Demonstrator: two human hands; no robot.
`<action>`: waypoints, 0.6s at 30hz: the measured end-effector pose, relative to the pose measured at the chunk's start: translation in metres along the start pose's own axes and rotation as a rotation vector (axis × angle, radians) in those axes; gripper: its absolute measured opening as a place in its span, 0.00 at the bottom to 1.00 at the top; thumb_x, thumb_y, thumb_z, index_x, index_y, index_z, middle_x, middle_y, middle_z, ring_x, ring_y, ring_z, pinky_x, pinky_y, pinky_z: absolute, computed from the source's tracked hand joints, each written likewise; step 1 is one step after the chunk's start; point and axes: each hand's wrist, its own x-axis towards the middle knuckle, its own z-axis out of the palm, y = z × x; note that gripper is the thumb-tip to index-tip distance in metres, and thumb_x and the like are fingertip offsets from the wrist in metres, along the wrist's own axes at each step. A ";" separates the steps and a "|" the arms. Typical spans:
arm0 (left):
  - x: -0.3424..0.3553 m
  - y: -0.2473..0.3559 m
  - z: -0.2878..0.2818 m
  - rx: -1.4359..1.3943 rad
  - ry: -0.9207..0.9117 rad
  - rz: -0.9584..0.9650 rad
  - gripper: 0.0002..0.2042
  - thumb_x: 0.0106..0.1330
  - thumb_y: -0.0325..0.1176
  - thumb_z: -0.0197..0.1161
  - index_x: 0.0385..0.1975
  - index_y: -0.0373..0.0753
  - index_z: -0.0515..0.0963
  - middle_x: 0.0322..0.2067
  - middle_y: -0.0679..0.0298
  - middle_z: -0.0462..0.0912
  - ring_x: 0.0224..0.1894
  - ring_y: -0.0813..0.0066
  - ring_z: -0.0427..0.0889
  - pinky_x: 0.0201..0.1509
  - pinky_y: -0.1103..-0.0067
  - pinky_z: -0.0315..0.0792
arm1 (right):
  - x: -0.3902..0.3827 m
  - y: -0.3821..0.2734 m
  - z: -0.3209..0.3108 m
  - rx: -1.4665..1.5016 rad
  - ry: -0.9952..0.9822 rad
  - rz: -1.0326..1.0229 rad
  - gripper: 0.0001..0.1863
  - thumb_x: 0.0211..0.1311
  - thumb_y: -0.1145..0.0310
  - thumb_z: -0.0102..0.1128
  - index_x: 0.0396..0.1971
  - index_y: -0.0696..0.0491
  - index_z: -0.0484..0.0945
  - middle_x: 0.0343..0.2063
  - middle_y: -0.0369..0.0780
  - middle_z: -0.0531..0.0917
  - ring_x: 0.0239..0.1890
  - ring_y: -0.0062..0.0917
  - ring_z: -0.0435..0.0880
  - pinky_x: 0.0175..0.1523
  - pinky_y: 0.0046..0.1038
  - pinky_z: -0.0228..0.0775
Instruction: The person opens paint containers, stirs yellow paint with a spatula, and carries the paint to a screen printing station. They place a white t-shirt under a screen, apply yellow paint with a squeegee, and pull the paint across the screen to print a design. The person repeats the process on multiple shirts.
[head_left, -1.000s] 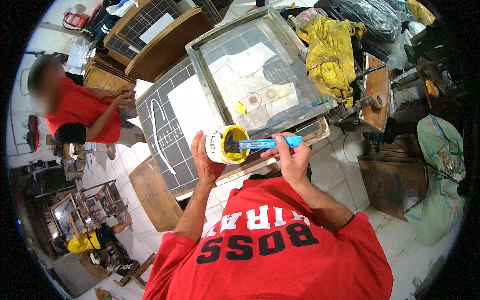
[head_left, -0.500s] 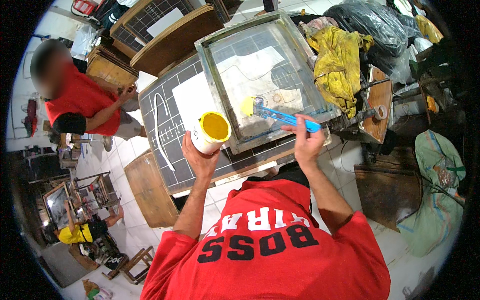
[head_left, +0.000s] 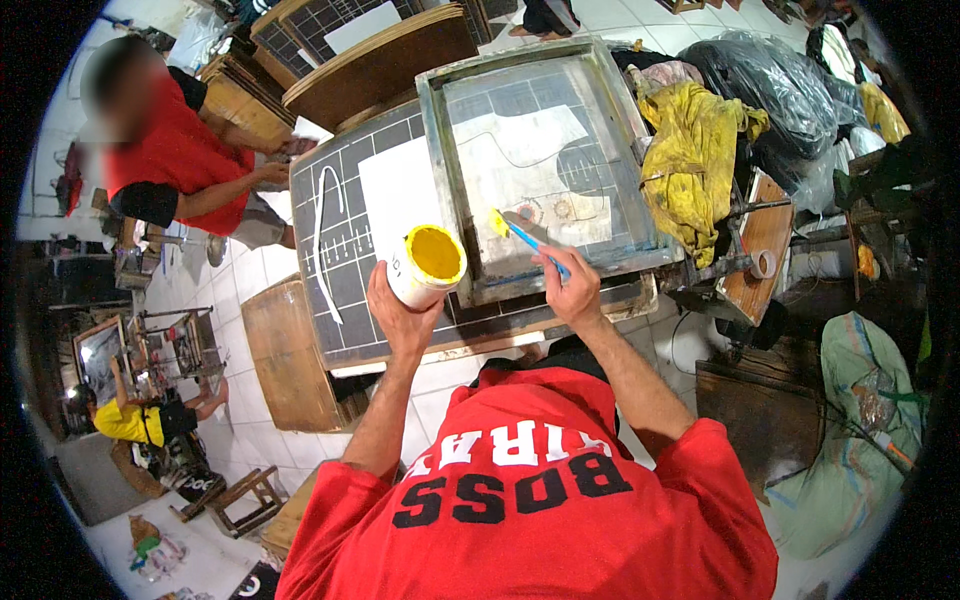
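Note:
My left hand [head_left: 405,312] is wrapped round a white tub [head_left: 412,290], tilted slightly and filled with thick yellow ink [head_left: 433,254]. In my right hand [head_left: 574,292] is a blue-handled spatula [head_left: 541,250], its head pointing away to the left with yellow ink [head_left: 498,222] at the tip. The spatula's head is over the near left part of a screen printing frame [head_left: 437,130]; whether it touches the mesh I cannot tell. Through the mesh show white paper [head_left: 520,140] and small round printed marks. The frame lies on a dark gridded board [head_left: 375,325].
A yellow stained cloth [head_left: 695,150] and plastic-wrapped bundles [head_left: 765,80] lie right of the frame. Curved wooden boards [head_left: 380,70] stand behind. A white strip [head_left: 322,250] rests on the board's left. One person in red [head_left: 185,150] stands at left; another in yellow [head_left: 130,422] is farther off.
My right hand has shifted left and nearer to me, and the spatula now slants more steeply with its tip lower in view. My left hand still holds the tub. The person in red has reached forward.

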 end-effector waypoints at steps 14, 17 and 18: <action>-0.060 0.107 0.028 0.039 0.046 -0.154 0.56 0.39 0.42 0.86 0.71 0.33 0.60 0.63 0.45 0.70 0.65 0.45 0.70 0.70 0.54 0.63 | 0.074 -0.060 -0.164 0.560 -0.172 0.335 0.10 0.77 0.72 0.56 0.42 0.65 0.79 0.29 0.40 0.84 0.22 0.28 0.87 0.29 0.23 0.80; -0.097 0.150 0.039 -0.194 0.215 -0.053 0.57 0.43 0.49 0.86 0.71 0.32 0.60 0.67 0.47 0.67 0.68 0.49 0.68 0.73 0.59 0.64 | 0.075 -0.072 -0.175 0.277 -0.685 0.477 0.18 0.71 0.65 0.66 0.51 0.64 0.78 0.41 0.46 0.83 0.38 0.34 0.90 0.39 0.29 0.82; -0.110 0.164 0.044 -0.330 0.254 -0.087 0.57 0.44 0.50 0.86 0.72 0.33 0.58 0.67 0.48 0.67 0.70 0.52 0.66 0.75 0.61 0.62 | 0.072 -0.072 -0.172 0.262 -0.774 0.269 0.24 0.66 0.62 0.71 0.54 0.63 0.76 0.47 0.48 0.81 0.46 0.37 0.86 0.46 0.32 0.80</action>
